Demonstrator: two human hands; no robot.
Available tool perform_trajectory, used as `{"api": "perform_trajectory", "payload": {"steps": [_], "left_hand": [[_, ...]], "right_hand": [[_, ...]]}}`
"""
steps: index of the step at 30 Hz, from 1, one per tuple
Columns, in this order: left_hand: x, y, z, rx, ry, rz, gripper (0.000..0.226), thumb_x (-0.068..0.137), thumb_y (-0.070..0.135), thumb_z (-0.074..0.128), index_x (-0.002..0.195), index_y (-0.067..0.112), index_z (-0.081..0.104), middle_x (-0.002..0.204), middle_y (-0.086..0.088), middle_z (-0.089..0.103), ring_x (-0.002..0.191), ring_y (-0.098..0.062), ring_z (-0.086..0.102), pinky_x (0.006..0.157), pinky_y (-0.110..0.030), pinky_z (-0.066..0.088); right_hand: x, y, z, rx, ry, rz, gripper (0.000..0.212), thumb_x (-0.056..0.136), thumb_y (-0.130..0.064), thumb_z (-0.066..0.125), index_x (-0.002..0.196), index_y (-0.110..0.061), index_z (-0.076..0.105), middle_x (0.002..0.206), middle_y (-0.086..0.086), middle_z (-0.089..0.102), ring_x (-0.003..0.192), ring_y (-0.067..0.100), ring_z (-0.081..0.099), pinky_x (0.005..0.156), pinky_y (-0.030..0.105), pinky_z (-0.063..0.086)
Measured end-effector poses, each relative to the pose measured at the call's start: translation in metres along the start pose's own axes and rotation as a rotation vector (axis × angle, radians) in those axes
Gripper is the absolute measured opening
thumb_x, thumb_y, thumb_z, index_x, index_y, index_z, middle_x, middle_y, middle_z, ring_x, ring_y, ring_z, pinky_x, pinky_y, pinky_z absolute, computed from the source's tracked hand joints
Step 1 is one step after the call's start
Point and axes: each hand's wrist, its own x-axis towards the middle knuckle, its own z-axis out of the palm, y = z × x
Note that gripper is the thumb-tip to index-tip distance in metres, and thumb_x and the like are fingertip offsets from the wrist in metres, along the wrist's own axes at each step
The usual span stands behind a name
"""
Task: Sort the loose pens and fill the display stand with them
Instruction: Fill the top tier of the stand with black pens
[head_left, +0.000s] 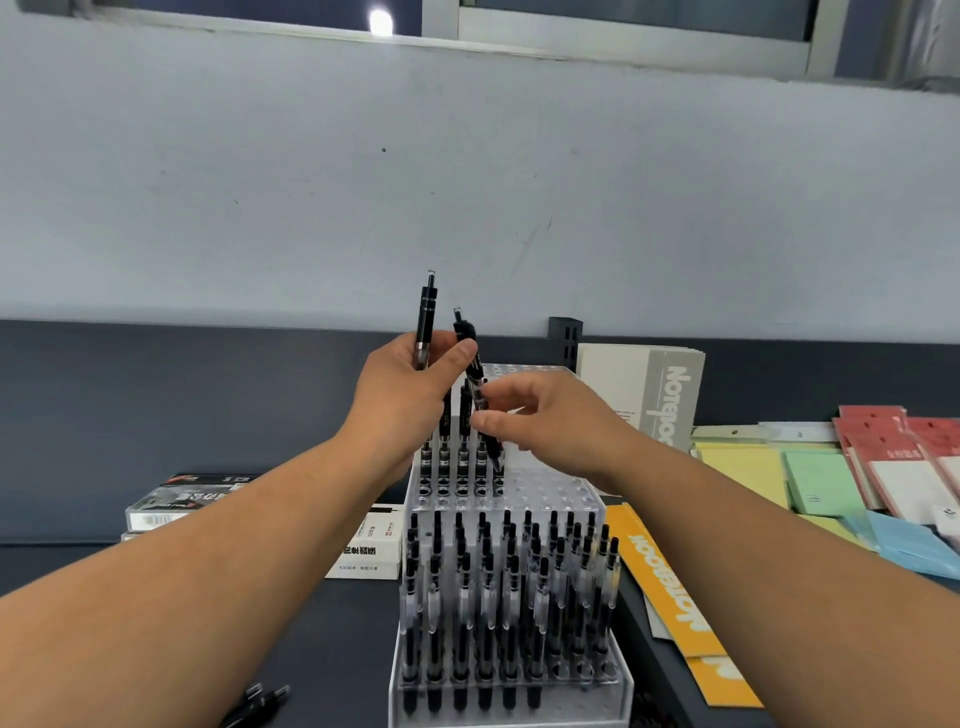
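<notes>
1. Left hand (410, 387): the fingers are curled round a spare pen (426, 322), held upright with its clicker at 12 o'clock. It appears to be held in reserve, close to the stand, for the next insertion.
2. Right hand (550, 423): thumb and fingertips (485, 420) pinch a tilted pen (474, 375) at mid-barrel. The other fingers are loosely spread. The left thumb lies against this pen's upper end, probably to steady it.
3. The tilted pen lies at 9 o'clock from the right palm. Its tip points to 5 o'clock, at the hole beside the standing row (452, 452).
4. Display stand (553, 493): the lower tiers (509, 597) are mostly filled. The upper tier has many open holes at 3 o'clock from the row.
5. Loose pens (260, 699) lie at 7 o'clock from the stand.
</notes>
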Motion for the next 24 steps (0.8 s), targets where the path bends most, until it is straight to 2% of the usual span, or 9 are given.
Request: {"api": "perform_trajectory", "payload": {"steps": [4,6,9,11,14,17,19,22,24], "left_hand": [[0.0,0.003,0.007,-0.024,-0.059,-0.003,0.017,0.085,0.029,0.07,0.099,0.019,0.067,0.071,0.017,0.06,0.054,0.01,0.054,0.06,-0.016,0.04],[0.001,0.003,0.008,-0.034,-0.088,-0.008,0.016,0.085,0.029,0.07,0.097,0.019,0.067,0.069,0.017,0.06,0.051,0.009,0.053,0.061,-0.017,0.04],[-0.002,0.004,0.013,-0.025,-0.179,-0.032,0.012,0.087,0.029,0.067,0.095,0.021,0.067,0.063,0.017,0.058,0.047,0.005,0.051,0.058,-0.02,0.039],[-0.004,0.004,0.017,-0.004,-0.211,-0.041,0.014,0.089,0.034,0.064,0.096,0.023,0.067,0.065,0.017,0.059,0.05,0.003,0.05,0.057,-0.021,0.04],[-0.003,0.001,0.018,0.077,-0.182,-0.018,0.03,0.095,0.048,0.046,0.107,0.025,0.06,0.088,0.012,0.069,0.056,0.0,0.049,0.067,-0.028,0.042],[-0.003,-0.003,0.015,0.125,-0.134,0.011,0.025,0.1,0.042,0.035,0.109,0.025,0.051,0.093,0.008,0.068,0.058,-0.004,0.044,0.071,-0.032,0.041],[-0.003,-0.004,0.013,0.147,-0.132,0.005,0.019,0.1,0.037,0.039,0.105,0.025,0.054,0.094,0.006,0.066,0.06,-0.01,0.049,0.066,-0.03,0.045],[0.001,-0.007,0.01,0.173,-0.14,0.016,0.02,0.094,0.04,0.054,0.102,0.027,0.066,0.094,-0.004,0.068,0.08,-0.021,0.064,0.077,-0.032,0.052],[0.003,-0.006,0.009,0.195,-0.157,0.038,0.025,0.088,0.043,0.061,0.105,0.026,0.069,0.094,-0.003,0.069,0.09,-0.018,0.065,0.075,-0.026,0.051]], "right_hand": [[-0.004,0.007,-0.003,-0.011,0.014,0.013,0.017,0.087,-0.025,0.07,0.103,-0.018,0.071,0.087,-0.006,0.072,0.065,-0.001,0.061,0.062,0.013,0.043],[-0.007,0.011,-0.007,-0.01,0.02,0.028,0.018,0.086,-0.027,0.072,0.102,-0.019,0.07,0.088,-0.005,0.072,0.065,-0.001,0.062,0.064,0.015,0.043],[-0.007,0.011,-0.014,0.107,0.049,0.032,0.026,0.087,-0.028,0.07,0.111,-0.019,0.068,0.095,-0.004,0.073,0.063,-0.005,0.062,0.061,0.016,0.045],[-0.004,0.01,-0.018,0.121,0.088,0.014,0.022,0.089,-0.027,0.067,0.109,-0.02,0.068,0.092,-0.005,0.073,0.062,-0.005,0.061,0.061,0.016,0.046],[0.002,0.014,-0.021,0.036,0.224,0.005,0.007,0.089,-0.028,0.068,0.095,-0.025,0.067,0.085,-0.006,0.072,0.068,0.002,0.065,0.069,0.023,0.052],[0.008,0.02,-0.021,0.03,0.295,0.042,0.017,0.089,-0.029,0.068,0.102,-0.019,0.065,0.083,-0.003,0.071,0.073,0.009,0.067,0.082,0.033,0.056],[0.01,0.023,-0.019,0.042,0.297,0.052,0.015,0.089,-0.028,0.068,0.1,-0.02,0.062,0.085,-0.002,0.071,0.075,0.011,0.068,0.085,0.038,0.056],[0.014,0.027,-0.016,0.013,0.292,0.054,0.018,0.089,-0.027,0.068,0.103,-0.02,0.06,0.089,-0.002,0.071,0.078,0.013,0.069,0.086,0.041,0.055],[0.016,0.03,-0.017,-0.018,0.295,0.06,0.019,0.088,-0.029,0.068,0.104,-0.021,0.06,0.089,-0.003,0.071,0.078,0.012,0.068,0.085,0.041,0.055]]}}
